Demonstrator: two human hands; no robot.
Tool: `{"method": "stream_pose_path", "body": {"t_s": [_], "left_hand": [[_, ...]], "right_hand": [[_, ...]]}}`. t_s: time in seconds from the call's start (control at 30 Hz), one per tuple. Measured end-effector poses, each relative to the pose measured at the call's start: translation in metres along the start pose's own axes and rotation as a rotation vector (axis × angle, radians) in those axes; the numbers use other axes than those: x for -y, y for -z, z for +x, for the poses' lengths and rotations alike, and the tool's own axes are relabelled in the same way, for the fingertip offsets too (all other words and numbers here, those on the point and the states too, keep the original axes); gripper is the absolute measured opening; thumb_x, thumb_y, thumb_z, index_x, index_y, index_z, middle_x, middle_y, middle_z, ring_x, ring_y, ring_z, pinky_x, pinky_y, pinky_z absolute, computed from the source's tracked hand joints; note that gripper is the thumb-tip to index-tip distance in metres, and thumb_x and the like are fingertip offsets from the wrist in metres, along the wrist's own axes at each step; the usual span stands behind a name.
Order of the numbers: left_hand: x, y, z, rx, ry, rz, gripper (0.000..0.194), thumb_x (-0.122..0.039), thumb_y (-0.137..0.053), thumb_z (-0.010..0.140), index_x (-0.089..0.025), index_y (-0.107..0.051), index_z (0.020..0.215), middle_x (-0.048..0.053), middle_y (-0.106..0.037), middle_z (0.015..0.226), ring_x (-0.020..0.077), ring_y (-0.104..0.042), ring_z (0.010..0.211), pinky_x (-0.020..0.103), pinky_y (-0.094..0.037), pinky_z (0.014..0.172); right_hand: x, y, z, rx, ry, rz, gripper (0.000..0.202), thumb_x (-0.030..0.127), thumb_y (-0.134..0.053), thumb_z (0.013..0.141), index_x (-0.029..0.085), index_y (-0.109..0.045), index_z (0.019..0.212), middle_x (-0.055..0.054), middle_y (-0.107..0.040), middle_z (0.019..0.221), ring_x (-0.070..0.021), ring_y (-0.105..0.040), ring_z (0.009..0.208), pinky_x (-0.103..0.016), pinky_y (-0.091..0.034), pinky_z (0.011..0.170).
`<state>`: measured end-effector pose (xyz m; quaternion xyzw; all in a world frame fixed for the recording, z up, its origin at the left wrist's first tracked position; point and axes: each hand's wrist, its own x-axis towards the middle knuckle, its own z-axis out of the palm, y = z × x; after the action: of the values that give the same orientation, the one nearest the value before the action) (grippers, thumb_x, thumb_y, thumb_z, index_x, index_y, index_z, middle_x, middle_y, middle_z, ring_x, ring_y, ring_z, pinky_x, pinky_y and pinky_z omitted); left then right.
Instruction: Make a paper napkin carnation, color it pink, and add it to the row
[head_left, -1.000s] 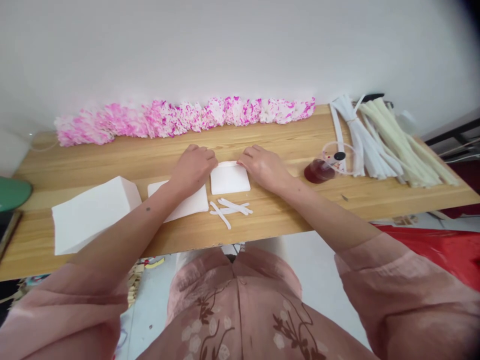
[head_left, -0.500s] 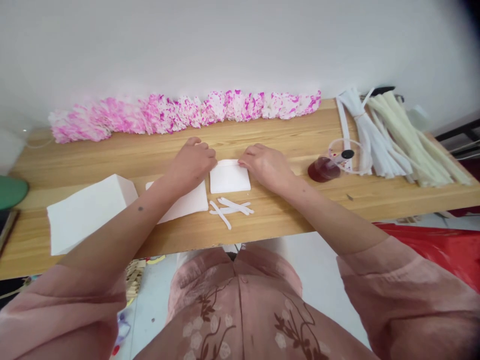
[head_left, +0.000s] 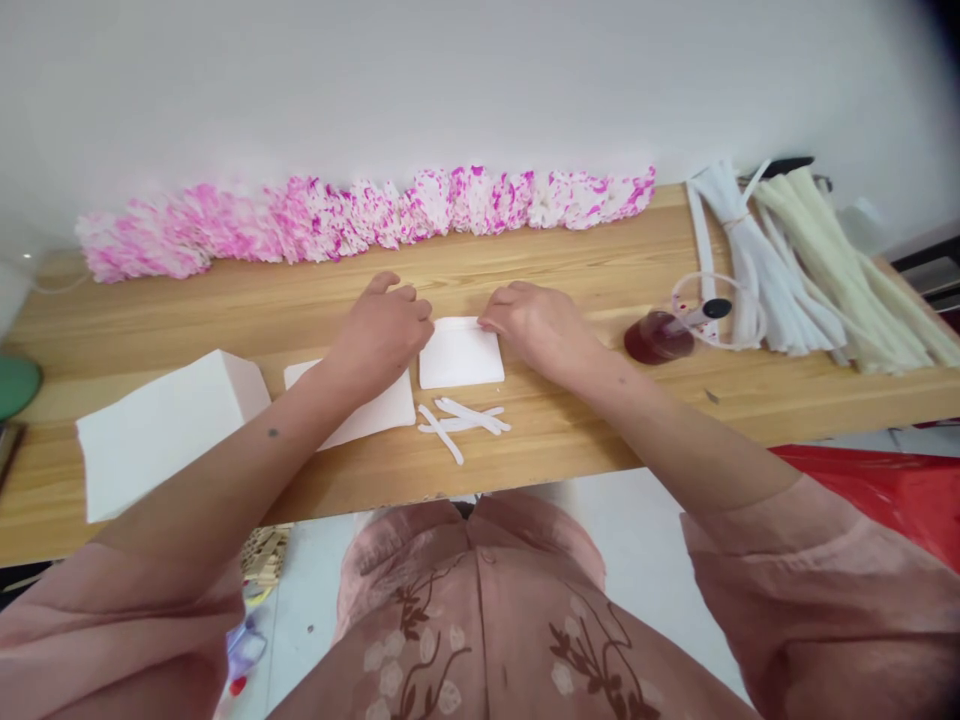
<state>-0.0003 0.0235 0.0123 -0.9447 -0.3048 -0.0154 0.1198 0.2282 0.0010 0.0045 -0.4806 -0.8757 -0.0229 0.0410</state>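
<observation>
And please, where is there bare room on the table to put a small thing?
Bare table shows between the left hand and the pink-white row, and between the right hand and the dark red container. Crowded: the right end, with white bundle and cream bundle; the left and middle front, with white block, sheet, small white piece, loose strips.

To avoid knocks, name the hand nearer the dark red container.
The right hand: left of the container, at the far right corner of the small white sheet; the left hand is farther left, at the far left corner.
</observation>
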Motion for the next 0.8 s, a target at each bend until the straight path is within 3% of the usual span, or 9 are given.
{"method": "stream_pose_path", "body": {"t_s": [0.3,0.5,0.8], "left_hand": [[-0.002,-0.006,-0.004,-0.052,0.046,-0.014,0.029,-0.007,-0.043,0.09,-0.021,-0.06,0.071,0.001,-0.062,0.074,0.0186,-0.053,0.08,0.042,-0.034,0.099],[-0.001,-0.008,-0.003,-0.022,0.078,0.019,0.028,-0.011,-0.042,0.093,-0.02,-0.061,0.074,0.002,-0.066,0.079,0.0199,-0.056,0.083,0.042,-0.037,0.097],[0.011,-0.018,-0.002,-0.081,0.151,-0.312,0.027,-0.016,-0.041,0.09,-0.019,-0.066,0.08,0.006,-0.069,0.086,0.0218,-0.059,0.082,0.04,-0.041,0.084]], "right_hand": [[0.004,0.0,-0.003,-0.004,0.05,-0.079,0.028,0.018,-0.042,0.1,0.015,-0.066,0.086,-0.009,-0.068,0.092,-0.0213,-0.053,0.085,-0.034,-0.032,0.064],[-0.002,-0.003,-0.004,-0.057,0.048,-0.018,0.033,0.023,-0.038,0.101,0.016,-0.068,0.088,-0.01,-0.067,0.095,-0.0218,-0.054,0.088,-0.033,-0.035,0.066],[-0.014,-0.009,0.001,-0.089,0.079,0.015,0.03,0.027,-0.039,0.1,0.016,-0.066,0.095,-0.01,-0.066,0.094,-0.0232,-0.056,0.091,-0.033,-0.041,0.076]]}}
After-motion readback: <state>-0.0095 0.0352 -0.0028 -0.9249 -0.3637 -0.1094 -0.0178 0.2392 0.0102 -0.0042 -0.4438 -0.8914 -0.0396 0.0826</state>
